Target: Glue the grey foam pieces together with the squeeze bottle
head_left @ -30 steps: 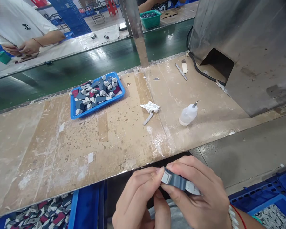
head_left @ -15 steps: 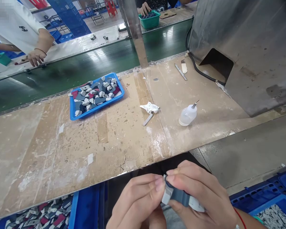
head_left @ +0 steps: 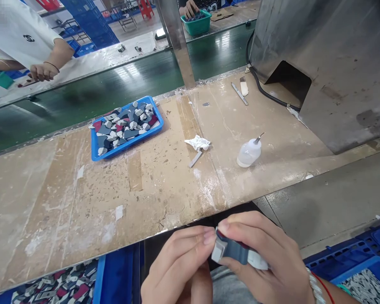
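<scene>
Chunky grey, white and maroon pieces (head_left: 61, 287) fill a blue plastic bin (head_left: 99, 278) under the bench, perhaps kept low to spare the worktop. A shallow blue rectangular tray (head_left: 106, 158) on the tan, tape-patched bench (head_left: 158, 177) gathers similar pieces behind its raised rim. The left hand (head_left: 179, 261) pinches the pale end of a slate-blue and white block-like part (head_left: 236, 252), held over the lap before the bench's near edge. The right hand (head_left: 266, 249) grips its slate body, thumb beneath and fingers above; two opposed grips likely steady so small a piece.

As for what is unclear, the bench edge hides much of the lower-left bin. The left thumb is out of sight. A crumpled white tissue (head_left: 198, 142) covers one end of a flat grey strip (head_left: 195, 159), so its kind is uncertain. Right fingers mask the part's top, where only a sliver of maroon shows. Far right, a blue bin of pale pieces (head_left: 357, 270) is cut off by the frame.
</scene>
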`<state>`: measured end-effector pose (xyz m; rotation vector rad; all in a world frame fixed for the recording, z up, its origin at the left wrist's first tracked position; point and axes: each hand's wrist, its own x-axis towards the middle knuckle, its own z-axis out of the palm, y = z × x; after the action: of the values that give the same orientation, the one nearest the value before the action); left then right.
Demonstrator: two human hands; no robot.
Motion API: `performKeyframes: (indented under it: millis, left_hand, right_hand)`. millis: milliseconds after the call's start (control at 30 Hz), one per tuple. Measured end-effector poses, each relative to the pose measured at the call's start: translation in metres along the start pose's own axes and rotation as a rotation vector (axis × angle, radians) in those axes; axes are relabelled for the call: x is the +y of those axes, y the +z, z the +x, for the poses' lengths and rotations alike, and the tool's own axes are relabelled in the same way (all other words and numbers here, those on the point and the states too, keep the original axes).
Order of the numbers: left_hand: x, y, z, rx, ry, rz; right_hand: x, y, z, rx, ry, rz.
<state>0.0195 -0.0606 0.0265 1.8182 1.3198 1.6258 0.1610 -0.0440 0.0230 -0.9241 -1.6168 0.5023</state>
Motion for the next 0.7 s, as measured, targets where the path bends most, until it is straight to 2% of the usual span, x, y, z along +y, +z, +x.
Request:
performKeyframes:
  millis: [200,367,433,500,567,700]
  left_hand:
    - [0.000,0.005,-0.001,0.061,-0.061,0.006]
    - [-0.004,0.005,-0.001,0.187,-0.123,0.096]
    - [-0.009,-0.001,0.000,0.083,-0.114,0.020]
    - [-0.016,-0.010,0.002,-0.107,-0.073,-0.060]
    - [-0.023,-0.018,0.006,-0.247,-0.034,-0.081]
    - [-0.034,-0.030,0.013,-0.386,0.070,-0.073]
  right_hand:
    - [0.004,0.003,-0.001,0.009,0.043,0.032]
    - [0.006,0.006,-0.006,0.040,0.113,0.130]
    - [0.007,0.007,-0.007,0.027,0.164,0.219]
    - [0.008,0.008,-0.006,0.014,0.200,0.285]
    - [0.009,0.008,-0.006,-0.004,0.196,0.321]
    - [0.010,0.007,-0.006,-0.121,0.125,0.326]
